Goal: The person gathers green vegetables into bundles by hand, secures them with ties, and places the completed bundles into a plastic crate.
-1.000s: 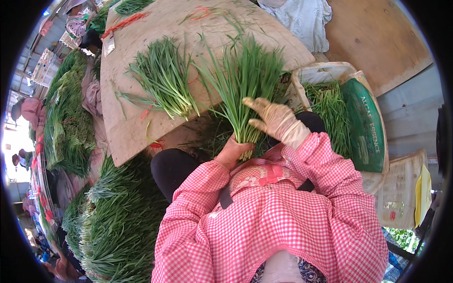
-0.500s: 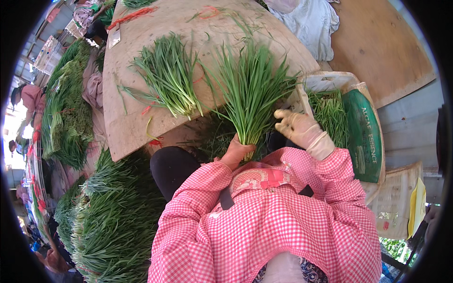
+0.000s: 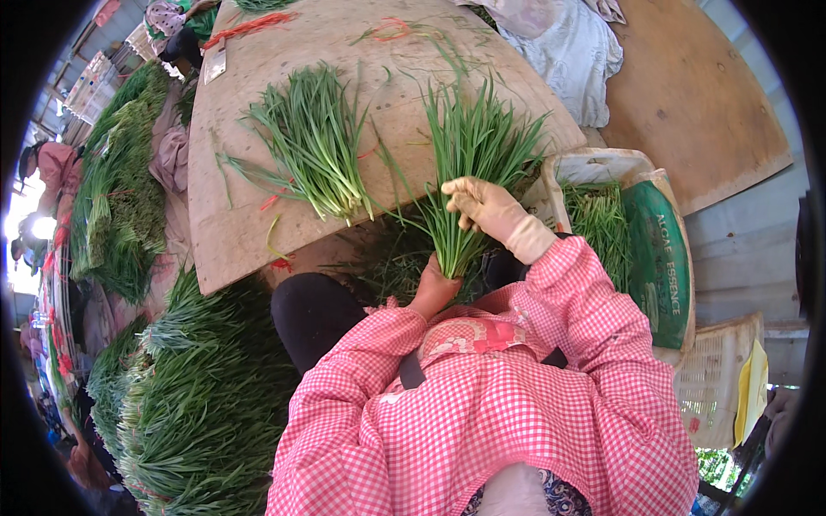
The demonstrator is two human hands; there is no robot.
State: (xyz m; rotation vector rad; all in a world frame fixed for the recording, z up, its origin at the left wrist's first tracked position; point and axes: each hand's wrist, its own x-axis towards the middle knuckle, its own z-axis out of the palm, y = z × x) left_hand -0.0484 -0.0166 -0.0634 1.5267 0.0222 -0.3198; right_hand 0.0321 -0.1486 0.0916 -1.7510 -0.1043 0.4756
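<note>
Head view: since the frame ½ s ago, the R hand point(image 3: 488, 209), in a pale glove, has come left from beside the crate to over the held bunch point(image 3: 483, 142); L hand point(image 3: 434, 288) approx. same spot.

L grip: closed round the pale stem ends of that bunch, garlic chives by the look, held upright-ish in front of the lap, leaves fanning far over the near right edge of the surface point(image 3: 237, 215). R grip: fingers half curled, narrow, in front of the leaves; can't tell if pinching any blades.

Step in hand, prob.: tidying/picking through the held bunch. Next move prob. calls for L grip staying snug low on the stems, R fingers drawing out strays w/o tearing good leaves.

Nearby: 2nd bunch point(image 3: 310, 129) lies on the surface, left of the held one, stems toward near side. Red ties point(image 3: 249, 28) at far left. White crate point(image 3: 613, 156) w/ more greens point(image 3: 600, 228) to the right; big stack of greens point(image 3: 206, 387) near left, beside the knee.
</note>
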